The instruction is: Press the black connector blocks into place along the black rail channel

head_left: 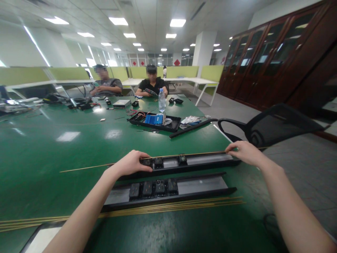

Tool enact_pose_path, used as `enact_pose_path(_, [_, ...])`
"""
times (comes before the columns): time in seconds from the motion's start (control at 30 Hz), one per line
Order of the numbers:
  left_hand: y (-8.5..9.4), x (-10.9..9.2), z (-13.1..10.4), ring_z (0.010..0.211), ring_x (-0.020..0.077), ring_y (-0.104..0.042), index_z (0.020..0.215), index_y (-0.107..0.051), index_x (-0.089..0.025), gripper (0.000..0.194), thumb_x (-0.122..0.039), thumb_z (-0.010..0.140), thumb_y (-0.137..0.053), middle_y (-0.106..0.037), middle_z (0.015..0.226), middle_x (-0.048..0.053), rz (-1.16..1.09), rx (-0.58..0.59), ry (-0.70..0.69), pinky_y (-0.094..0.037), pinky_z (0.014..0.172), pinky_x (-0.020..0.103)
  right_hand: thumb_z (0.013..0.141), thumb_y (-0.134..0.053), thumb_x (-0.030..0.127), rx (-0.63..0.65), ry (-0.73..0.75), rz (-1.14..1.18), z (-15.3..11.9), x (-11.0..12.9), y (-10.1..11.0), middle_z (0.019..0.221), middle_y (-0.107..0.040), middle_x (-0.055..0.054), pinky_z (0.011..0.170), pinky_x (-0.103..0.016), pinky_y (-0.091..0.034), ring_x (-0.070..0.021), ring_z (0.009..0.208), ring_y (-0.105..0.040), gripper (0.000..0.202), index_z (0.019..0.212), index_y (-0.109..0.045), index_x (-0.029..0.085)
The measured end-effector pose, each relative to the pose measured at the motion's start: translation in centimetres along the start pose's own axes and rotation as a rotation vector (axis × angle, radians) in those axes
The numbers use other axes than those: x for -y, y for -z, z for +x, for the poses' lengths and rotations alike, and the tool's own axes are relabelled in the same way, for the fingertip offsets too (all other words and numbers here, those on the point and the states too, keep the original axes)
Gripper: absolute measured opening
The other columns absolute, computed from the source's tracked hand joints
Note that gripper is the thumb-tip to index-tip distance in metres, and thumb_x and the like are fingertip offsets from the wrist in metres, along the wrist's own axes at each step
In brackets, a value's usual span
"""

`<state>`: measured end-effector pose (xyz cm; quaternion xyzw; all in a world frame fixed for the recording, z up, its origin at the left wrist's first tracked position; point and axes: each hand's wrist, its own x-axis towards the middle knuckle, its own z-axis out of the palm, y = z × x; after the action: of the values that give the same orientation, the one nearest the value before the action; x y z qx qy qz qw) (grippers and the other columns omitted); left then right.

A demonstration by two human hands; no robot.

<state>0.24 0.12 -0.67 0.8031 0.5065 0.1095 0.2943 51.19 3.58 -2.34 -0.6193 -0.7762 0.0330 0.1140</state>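
Note:
A long, thin brass-coloured rod (168,156) runs along the far edge of a black channel (200,161) with a grey floor. My left hand (134,162) is closed around the channel's left part, thumb on the near wall and fingers by the rod; its fingertips are partly hidden. At the channel's right end, my right hand (242,151) pinches the rod between thumb and fingers. Small black blocks (182,160) sit inside this channel. Nearer to me lies a second channel (202,184), holding several black blocks (147,189) in a row.
Several loose rods (171,207) lie in front of the near channel. Beyond my hands are a black tray (172,124), a water bottle (161,102), gloves (191,121) and a black strip (193,128). A mesh chair (281,123) stands right. Two people sit across the table.

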Motion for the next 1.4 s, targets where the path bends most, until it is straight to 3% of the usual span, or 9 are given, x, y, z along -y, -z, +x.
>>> enact_pose_path(0.43, [0.1,0.0,0.0,0.092,0.0245,-0.069,0.112,-0.075,-0.022,0.052,-0.051,0.069,-0.074,-0.077,0.103,0.002,0.017,-0.002,-0.019,-0.05,0.08,0.028,0.076,-0.061,0.031,-0.028,-0.135,-0.032,-0.6,-1.2,0.4,0.09,-0.077,-0.003,0.075,-0.036,-0.051,-0.0268,0.086,-0.069,0.018,0.082,-0.078,0.027])
enact_pose_path(0.97, [0.0,0.1,-0.1,0.093,0.0255,-0.069,0.112,-0.075,-0.022,0.053,-0.052,0.069,-0.073,-0.077,0.105,0.004,0.015,-0.006,-0.016,-0.051,0.081,0.029,0.076,-0.061,0.029,-0.066,-0.228,-0.052,-1.0,-1.8,0.6,0.092,-0.077,-0.006,0.07,-0.033,-0.047,-0.0253,0.086,-0.068,0.018,0.083,-0.077,0.024])
enact_pose_path(1.1, [0.0,0.1,-0.1,0.093,0.0255,-0.069,0.113,-0.074,-0.022,0.053,-0.051,0.069,-0.073,-0.077,0.104,0.004,0.01,0.002,-0.007,-0.051,0.08,0.029,0.07,-0.053,0.015,-0.015,-0.164,-0.001,-0.9,-1.4,0.5,0.096,-0.077,-0.005,0.077,-0.03,-0.049,-0.0242,0.092,-0.068,0.034,0.093,-0.077,0.022])
enact_pose_path(1.2, [-0.1,0.0,0.0,0.096,0.0263,-0.068,0.112,-0.075,-0.023,0.052,-0.051,0.068,-0.074,-0.076,0.107,0.003,0.015,-0.004,0.007,-0.051,0.081,0.029,0.067,-0.05,0.013,0.003,-0.1,0.035,-0.5,-1.0,0.5,0.095,-0.077,-0.002,0.08,-0.031,-0.051,-0.0241,0.093,-0.068,0.043,0.099,-0.076,0.023])
enact_pose_path(1.3, [-0.1,0.0,0.0,0.095,0.0262,-0.069,0.112,-0.074,-0.023,0.053,-0.052,0.068,-0.074,-0.077,0.105,0.003,0.011,0.002,0.011,-0.051,0.08,0.029,0.07,-0.052,0.018,-0.076,-0.044,0.017,-0.1,0.4,0.9,0.095,-0.076,-0.003,0.083,-0.036,-0.052,-0.0259,0.092,-0.068,0.038,0.099,-0.077,0.024])
enact_pose_path(1.4, [-0.1,0.1,0.0,0.092,0.0254,-0.069,0.112,-0.074,-0.023,0.052,-0.053,0.069,-0.074,-0.077,0.104,0.002,0.014,0.003,0.0,-0.05,0.079,0.028,0.077,-0.053,0.023,-0.194,0.038,0.024,0.1,3.4,1.3,0.101,-0.074,-0.005,0.09,-0.038,-0.051,-0.0256,0.096,-0.066,0.035,0.104,-0.075,0.024])
